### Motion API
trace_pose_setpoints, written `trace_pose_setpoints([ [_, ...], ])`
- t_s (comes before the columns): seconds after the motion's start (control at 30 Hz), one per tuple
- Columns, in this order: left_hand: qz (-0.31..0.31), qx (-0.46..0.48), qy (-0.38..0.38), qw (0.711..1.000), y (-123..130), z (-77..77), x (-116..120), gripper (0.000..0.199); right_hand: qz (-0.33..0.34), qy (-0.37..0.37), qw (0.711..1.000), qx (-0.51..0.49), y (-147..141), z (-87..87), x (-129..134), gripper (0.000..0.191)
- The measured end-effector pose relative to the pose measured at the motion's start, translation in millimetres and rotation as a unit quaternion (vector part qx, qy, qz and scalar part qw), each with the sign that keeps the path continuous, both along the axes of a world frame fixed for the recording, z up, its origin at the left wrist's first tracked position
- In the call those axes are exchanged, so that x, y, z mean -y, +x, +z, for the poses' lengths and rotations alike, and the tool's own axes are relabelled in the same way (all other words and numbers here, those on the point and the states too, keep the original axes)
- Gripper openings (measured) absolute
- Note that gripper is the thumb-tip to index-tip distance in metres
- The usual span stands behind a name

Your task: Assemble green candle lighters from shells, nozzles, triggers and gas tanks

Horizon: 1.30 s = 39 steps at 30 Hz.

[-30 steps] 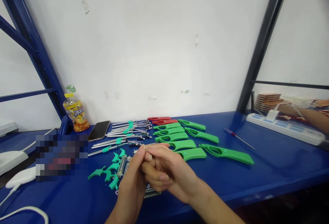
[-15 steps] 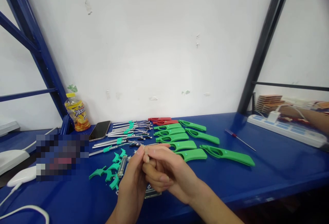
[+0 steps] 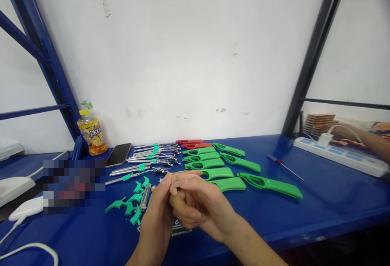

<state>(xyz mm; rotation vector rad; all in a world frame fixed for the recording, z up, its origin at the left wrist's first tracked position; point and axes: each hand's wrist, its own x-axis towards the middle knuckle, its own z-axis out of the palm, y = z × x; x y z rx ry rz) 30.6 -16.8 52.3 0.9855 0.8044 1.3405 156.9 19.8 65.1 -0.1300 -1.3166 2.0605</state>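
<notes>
My left hand [image 3: 158,215] and my right hand [image 3: 209,205] meet above the blue table, fingertips pressed together. Whatever they pinch, if anything, is too small or hidden to name. Just left of them lie several teal trigger-like pieces [image 3: 136,197] and a clear, narrow tank-like part [image 3: 145,197]. Another clear part [image 3: 181,230] shows partly below my right hand. Behind sit several metal rods with teal clips and wires [image 3: 152,165]. Green lighter-shaped casings [image 3: 269,184] lie behind and to the right, some partly covered by my right hand. Red casings [image 3: 196,145] rest farther back.
On the right are a screwdriver [image 3: 286,168] and a white power strip [image 3: 341,157]. A phone [image 3: 118,155] and a drink bottle [image 3: 92,134] stand or lie at the back left. White cables [image 3: 33,246] run along the left. Another person's arm [image 3: 362,138] appears far right.
My right thumb and fingers have shifted slightly at the pinch. Both hands stay in nearly the same place, and the parts on the table have not moved.
</notes>
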Motion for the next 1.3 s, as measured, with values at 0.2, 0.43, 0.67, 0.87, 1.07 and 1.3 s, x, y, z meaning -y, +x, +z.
trace_pose_setpoints([
  [0.2,0.013,0.03,-0.011,0.999,5.2,4.6,4.3,0.054,-0.012,0.007,1.0,0.005,-0.7,1.8,1.6,0.024],
  [0.43,0.009,0.029,-0.013,0.999,5.5,7.0,5.1,0.052,-0.014,0.011,1.0,0.012,-1.7,2.9,1.8,0.023],
  [0.67,0.018,0.027,-0.016,0.999,4.2,2.0,2.9,0.044,0.01,0.007,1.0,-0.013,0.0,-4.1,-1.6,0.017],
  [0.87,0.03,0.011,-0.007,0.999,4.6,3.0,3.0,0.044,0.02,0.011,0.999,-0.033,0.8,-5.5,-2.3,0.014],
  [1.07,0.026,-0.013,0.002,1.0,5.8,4.8,4.0,0.051,0.018,0.015,0.999,-0.032,-0.5,-3.6,-0.9,0.009],
  [1.3,0.021,0.006,-0.008,1.0,7.6,6.7,7.7,0.053,0.012,0.017,0.999,-0.036,-1.4,-4.2,-0.2,0.012],
])
